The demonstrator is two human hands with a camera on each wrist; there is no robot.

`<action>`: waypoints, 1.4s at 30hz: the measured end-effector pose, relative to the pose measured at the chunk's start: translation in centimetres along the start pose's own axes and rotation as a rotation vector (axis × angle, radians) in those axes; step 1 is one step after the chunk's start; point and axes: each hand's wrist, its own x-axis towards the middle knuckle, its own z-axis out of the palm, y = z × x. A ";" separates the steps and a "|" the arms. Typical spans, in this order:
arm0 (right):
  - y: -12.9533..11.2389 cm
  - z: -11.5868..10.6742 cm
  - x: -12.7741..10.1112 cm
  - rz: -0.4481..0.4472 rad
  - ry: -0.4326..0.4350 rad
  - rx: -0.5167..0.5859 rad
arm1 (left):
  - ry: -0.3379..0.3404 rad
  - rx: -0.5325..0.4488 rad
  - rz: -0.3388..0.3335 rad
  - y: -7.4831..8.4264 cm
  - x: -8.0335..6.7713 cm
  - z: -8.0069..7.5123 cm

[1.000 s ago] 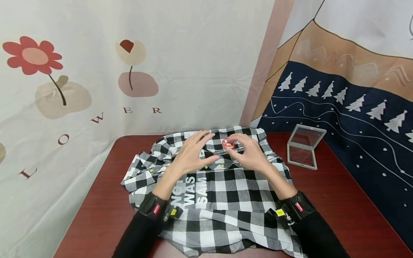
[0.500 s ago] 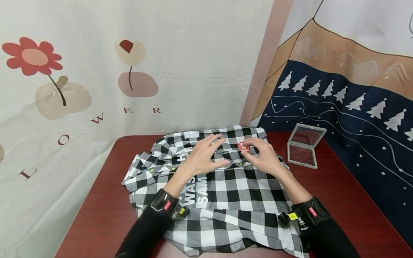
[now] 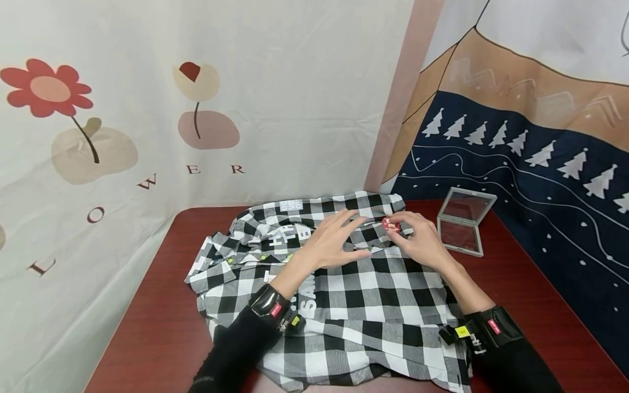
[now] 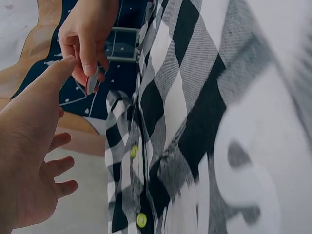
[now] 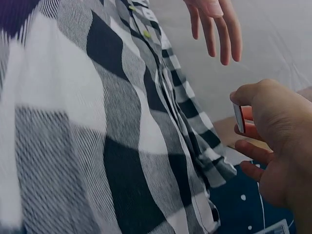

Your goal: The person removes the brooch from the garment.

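Note:
A black-and-white checked shirt (image 3: 363, 289) with white lettering and small yellow-green buttons (image 4: 142, 220) lies spread out before me. Over its right part, my right hand (image 3: 421, 243) pinches a small round red badge (image 3: 391, 224) between thumb and fingers. Seen edge-on in the right wrist view, the badge (image 5: 239, 118) shows a red rim and a pale flat side. My left hand (image 3: 330, 244) hovers above the middle of the shirt with fingers spread and nothing in it, a short way left of the badge.
A hinged square case (image 3: 462, 222), unfolded, stands at the right of the dark red table (image 3: 516, 305). Behind the table hangs a pale cloth printed with flowers (image 3: 304, 109), and a navy cloth with white trees (image 3: 530, 185) hangs at the right.
Both hands have moved to the right across the shirt, the right hand carrying the badge along. The shirt's lettering and buttons on the left are more uncovered. The case has stayed put.

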 end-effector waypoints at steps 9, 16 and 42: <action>1.6 -1.5 -0.6 0.036 0.028 -0.029 | -0.025 0.023 0.035 1.5 1.6 1.0; 3.3 -2.7 -1.4 0.092 0.038 -0.045 | -0.050 0.033 0.053 2.9 2.7 1.9; 9.2 -7.1 -4.6 0.275 0.048 -0.139 | -0.137 0.125 0.131 6.8 4.8 3.8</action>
